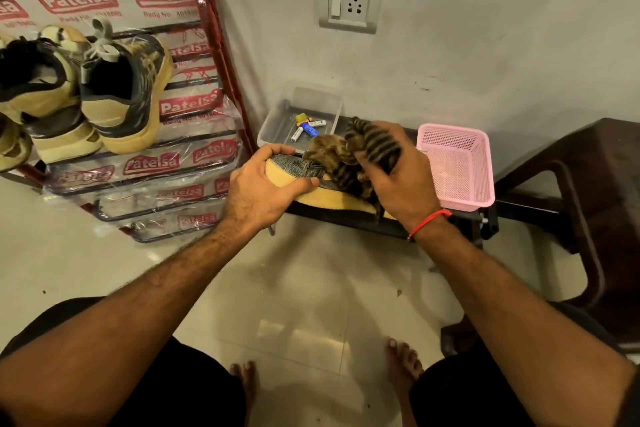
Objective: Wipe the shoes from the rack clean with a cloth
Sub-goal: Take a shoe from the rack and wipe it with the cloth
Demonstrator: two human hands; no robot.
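Observation:
A grey shoe with a yellow sole [294,166] lies on its side on a low black stand [346,218]. My left hand [263,184] grips its heel end. My right hand [398,170] presses a bunched brown and black striped cloth [346,156] onto the shoe's upper. The shoe's toe end is hidden under the cloth and my right hand. At the left, other tan and dark sneakers [117,90] sit heel-out on the plastic-wrapped metal shoe rack [194,146].
A clear plastic tray [277,121] with small batteries stands behind the shoe, against the wall. A pink mesh basket [460,163] is right of my right hand. A dark brown plastic chair [588,191] fills the right side. My bare feet rest on the tiled floor below.

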